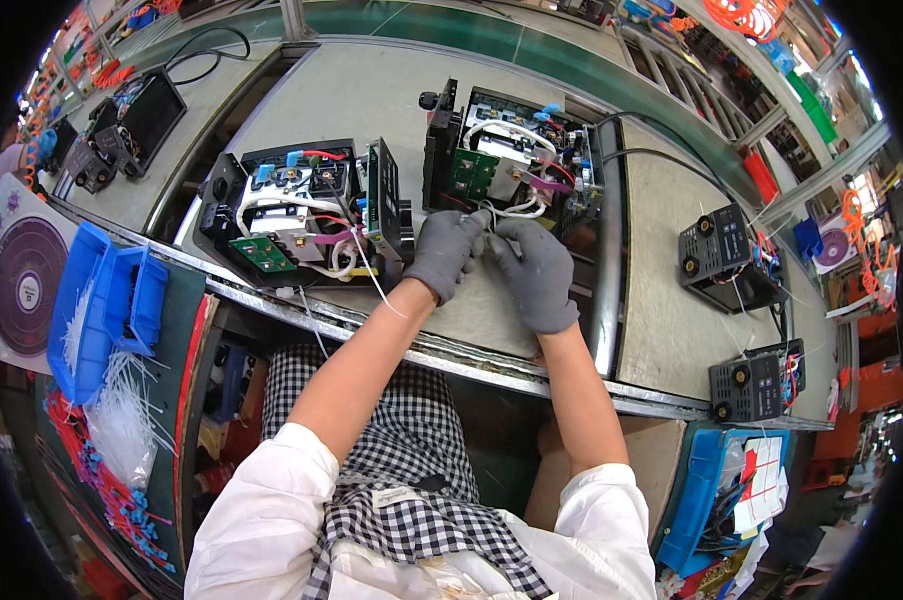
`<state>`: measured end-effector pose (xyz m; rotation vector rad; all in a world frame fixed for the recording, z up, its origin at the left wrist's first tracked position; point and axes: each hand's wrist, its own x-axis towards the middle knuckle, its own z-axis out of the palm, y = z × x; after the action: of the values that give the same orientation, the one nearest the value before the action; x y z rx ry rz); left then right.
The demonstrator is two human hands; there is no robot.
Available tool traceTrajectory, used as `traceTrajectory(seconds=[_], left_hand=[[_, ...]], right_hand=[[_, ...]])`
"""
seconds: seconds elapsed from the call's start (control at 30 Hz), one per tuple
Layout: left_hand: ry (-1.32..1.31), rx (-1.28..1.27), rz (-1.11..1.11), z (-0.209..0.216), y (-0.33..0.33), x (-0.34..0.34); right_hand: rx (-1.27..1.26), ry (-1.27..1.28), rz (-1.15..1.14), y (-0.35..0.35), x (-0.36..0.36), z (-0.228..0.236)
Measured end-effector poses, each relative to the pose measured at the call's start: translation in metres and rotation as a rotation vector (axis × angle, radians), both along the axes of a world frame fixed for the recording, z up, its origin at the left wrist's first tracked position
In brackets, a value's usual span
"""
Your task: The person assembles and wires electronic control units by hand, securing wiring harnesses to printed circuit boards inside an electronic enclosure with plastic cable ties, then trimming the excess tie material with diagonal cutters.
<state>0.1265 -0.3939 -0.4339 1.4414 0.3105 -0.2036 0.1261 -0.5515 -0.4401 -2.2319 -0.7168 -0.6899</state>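
Observation:
Both my hands wear grey gloves and meet at the near edge of an open electrical unit with a green circuit board, white cables and a black front panel. My left hand is closed, its fingertips pinching thin wires there. Close beside it, my right hand has its thumb and fingers brought together at the same wires; exactly what it grips is partly hidden. A second open unit stands to the left, and from its wiring a long white cable tie sticks out toward my left wrist.
Blue bins and loose white cable ties are at the left, above red and blue wire pieces. More units stand on the right bench and far left. A blue crate sits lower right. The metal bench edge runs before me.

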Motion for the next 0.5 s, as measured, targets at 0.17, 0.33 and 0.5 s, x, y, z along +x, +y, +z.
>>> traceTrajectory(seconds=[0.17,0.33,0.5], left_hand=[[0.016,0.003,-0.013,0.001,-0.003,0.001],[0.006,-0.004,0.006,0.001,-0.004,0.000],[0.019,-0.024,0.012,0.004,-0.003,0.000]], right_hand=[[-0.035,-0.060,-0.031,0.005,0.003,-0.005],[-0.100,-0.127,-0.090,0.009,0.004,-0.004],[-0.067,-0.129,-0.082,0.010,0.001,-0.001]])
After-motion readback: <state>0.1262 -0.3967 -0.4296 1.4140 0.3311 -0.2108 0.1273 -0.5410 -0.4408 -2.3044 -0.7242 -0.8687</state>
